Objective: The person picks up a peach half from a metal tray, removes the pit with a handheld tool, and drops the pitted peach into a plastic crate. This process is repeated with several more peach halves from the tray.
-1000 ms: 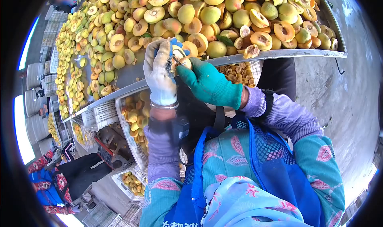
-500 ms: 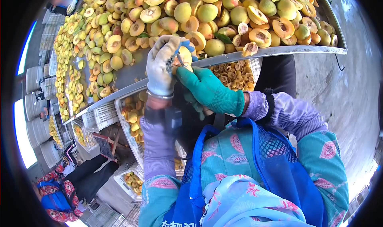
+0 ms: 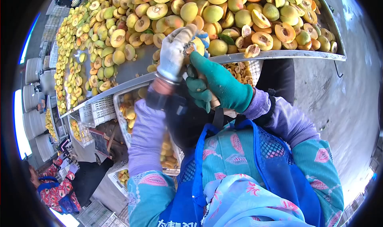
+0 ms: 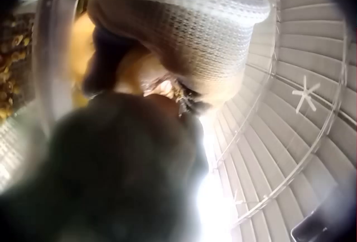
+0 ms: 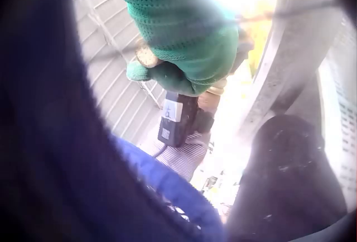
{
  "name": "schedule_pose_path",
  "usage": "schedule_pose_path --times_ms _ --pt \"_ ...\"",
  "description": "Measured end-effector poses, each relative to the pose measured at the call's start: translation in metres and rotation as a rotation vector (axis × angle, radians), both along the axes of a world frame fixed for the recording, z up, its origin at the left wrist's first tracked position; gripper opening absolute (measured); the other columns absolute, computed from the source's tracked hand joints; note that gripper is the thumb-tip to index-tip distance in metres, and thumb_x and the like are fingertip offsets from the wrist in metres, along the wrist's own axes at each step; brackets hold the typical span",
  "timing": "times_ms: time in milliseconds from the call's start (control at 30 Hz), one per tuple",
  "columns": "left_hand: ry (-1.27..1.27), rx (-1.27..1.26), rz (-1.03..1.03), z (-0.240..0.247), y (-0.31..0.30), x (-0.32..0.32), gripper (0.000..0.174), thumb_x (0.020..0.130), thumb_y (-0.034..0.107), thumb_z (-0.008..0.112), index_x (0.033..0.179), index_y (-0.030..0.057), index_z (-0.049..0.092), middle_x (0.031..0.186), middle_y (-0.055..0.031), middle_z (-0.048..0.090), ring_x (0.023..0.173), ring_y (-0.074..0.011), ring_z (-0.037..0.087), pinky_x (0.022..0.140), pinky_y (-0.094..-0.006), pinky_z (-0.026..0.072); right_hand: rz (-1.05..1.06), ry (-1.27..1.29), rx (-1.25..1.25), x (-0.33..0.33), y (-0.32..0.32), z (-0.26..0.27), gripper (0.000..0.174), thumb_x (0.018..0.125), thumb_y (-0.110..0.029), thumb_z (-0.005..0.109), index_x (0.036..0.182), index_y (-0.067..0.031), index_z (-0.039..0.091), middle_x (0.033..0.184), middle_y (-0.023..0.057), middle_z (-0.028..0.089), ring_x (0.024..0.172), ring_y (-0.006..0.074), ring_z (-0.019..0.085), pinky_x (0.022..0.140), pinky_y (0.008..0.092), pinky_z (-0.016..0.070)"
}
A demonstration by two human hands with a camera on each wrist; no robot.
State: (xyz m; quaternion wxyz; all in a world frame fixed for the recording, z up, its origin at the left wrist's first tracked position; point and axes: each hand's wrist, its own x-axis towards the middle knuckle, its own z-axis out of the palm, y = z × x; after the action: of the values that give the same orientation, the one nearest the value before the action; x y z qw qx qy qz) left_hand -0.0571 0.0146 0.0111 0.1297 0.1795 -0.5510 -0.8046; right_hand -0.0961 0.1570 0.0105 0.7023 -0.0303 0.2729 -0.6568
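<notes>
Noted since the previous views: left hand [image 3: 173,51] carried slightly farther in over the metal rim [image 3: 279,54], forearm more slanted; right hand [image 3: 223,83] turned, exposing more of a wooden handle [image 3: 214,101]. Judged as continued work on a single fruit [image 3: 199,45], with neither fruit nor tool released

Left fingers, in a white glove with blue tips: curled round the fruit, yellow side visible between palm and fingertips. Right fingers, in a green glove: clenched round the handle, thumb raised beside the fruit. Metal end [image 3: 190,48] close to the fruit; actual contact with flesh: cannot tell, owing to blur

Position of fruit: above the inner side of the rim, within the curl of the left fingers, just past the right thumb tip. Inside the rim: heaped halved fruit [image 3: 212,13]. Outside and below the rim: brown scraps [image 3: 241,73] in a white crate [image 3: 256,69]; farther left, yellow fruit pieces [image 3: 169,161]
</notes>
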Motion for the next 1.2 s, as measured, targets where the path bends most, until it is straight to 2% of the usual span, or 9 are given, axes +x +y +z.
schedule_pose_path --times_ms 100,267,400,467,600,933,1033,1100,1200 --pt "-0.020 -0.005 0.226 -0.014 0.013 -0.005 0.023 0.094 0.019 0.060 0.097 -0.0020 0.066 0.085 -0.0107 0.069 0.065 -0.0144 0.064 0.057 -0.0292 0.0550 0.015 0.545 0.164 -0.005 0.006 -0.002 0.049 0.095 -0.059 0.044 0.085 -0.0108 0.051 0.056 -0.0004 0.047 0.035 0.0117 0.044 0.033 0.0243 0.0375" --pt "0.066 0.220 0.196 -0.017 0.016 0.001 0.021 0.094 0.014 0.057 0.096 -0.0048 0.065 0.080 -0.0119 0.068 0.060 -0.0152 0.062 0.058 -0.0283 0.0541 0.059 0.076 0.052 -0.008 0.005 -0.007 0.049 0.096 -0.054 0.044 0.087 -0.0054 0.049 0.055 0.0035 0.048 0.038 0.0132 0.048 0.034 0.0274 0.0416" --pt "0.033 -0.267 -0.050 -0.041 -0.010 -0.005 0.026 0.095 0.016 0.052 0.100 -0.0058 0.064 0.087 -0.0147 0.069 0.069 -0.0186 0.066 0.064 -0.0294 0.0549 0.038 0.556 0.201 -0.004 0.010 -0.007 0.048 0.096 -0.053 0.044 0.088 -0.0066 0.052 0.054 0.0019 0.046 0.037 0.0145 0.047 0.035 0.0284 0.0429" --pt "0.136 0.017 0.129 -0.045 -0.002 -0.008 0.023 0.094 0.016 0.055 0.099 -0.0050 0.064 0.090 -0.0135 0.068 0.069 -0.0194 0.065 0.065 -0.0310 0.0556 0.079 0.025 0.080 -0.011 0.004 -0.011 0.047 0.097 -0.051 0.044 0.082 -0.0075 0.052 0.055 0.0021 0.048 0.038 0.0138 0.046 0.035 0.0289 0.0426" --pt "0.279 0.030 0.318 -0.052 0.013 -0.011 0.015 0.092 0.011 0.061 0.101 0.0010 0.066 0.084 -0.0020 0.066 0.069 -0.0076 0.059 0.061 -0.0211 0.0488 0.010 0.531 0.217 -0.009 0.004 0.002 0.044 0.097 -0.049 0.048 0.081 -0.0083 0.051 0.058 0.0023 0.049 0.039 0.0134 0.046 0.036 0.0275 0.0391" --pt "0.095 0.295 0.015 -0.020 0.017 0.004 0.042 0.100 0.038 0.044 0.100 -0.0014 0.060 0.084 -0.0148 0.063 0.070 -0.0254 0.063 0.061 -0.0356 0.0533 0.062 -0.248 -0.018 -0.001 0.009 0.008 0.040 0.101 -0.049 0.039 0.087 -0.0138 0.052 0.056 -0.0056 0.040 0.037 0.0052 0.035 0.035 0.0243 0.0314" --pt "0.141 0.698 0.114 -0.024 0.020 0.022 0.038 0.100 0.035 0.046 0.102 -0.0004 0.060 0.086 -0.0139 0.064 0.073 -0.0253 0.064 0.064 -0.0354 0.0537 0.140 -0.557 -0.245 0.007 0.009 -0.005 0.040 0.102 -0.049 0.036 0.088 -0.0138 0.051 0.056 -0.0060 0.042 0.035 0.0048 0.035 0.035 0.0241 0.0315" --pt "0.082 0.153 0.617 -0.036 0.025 0.045 0.030 0.097 0.032 0.051 0.104 0.0042 0.061 0.093 -0.0097 0.067 0.078 -0.0229 0.065 0.069 -0.0354 0.0542 0.166 -0.521 -0.300 0.011 0.011 -0.005 0.041 0.102 -0.050 0.034 0.089 -0.0138 0.050 0.056 -0.0055 0.043 0.033 0.0048 0.036 0.034 0.0226 0.0313" --pt "-0.170 0.385 0.595 -0.001 -0.007 0.150 0.037 0.092 0.044 0.056 0.098 0.0084 0.064 0.080 -0.0071 0.067 0.068 -0.0231 0.065 0.062 -0.0322 0.0527 0.319 -0.284 -0.078 -0.003 0.036 -0.015 0.041 0.100 -0.050 0.039 0.088 -0.0133 0.051 0.056 -0.0044 0.043 0.035 0.0063 0.038 0.034 0.0230 0.0332"
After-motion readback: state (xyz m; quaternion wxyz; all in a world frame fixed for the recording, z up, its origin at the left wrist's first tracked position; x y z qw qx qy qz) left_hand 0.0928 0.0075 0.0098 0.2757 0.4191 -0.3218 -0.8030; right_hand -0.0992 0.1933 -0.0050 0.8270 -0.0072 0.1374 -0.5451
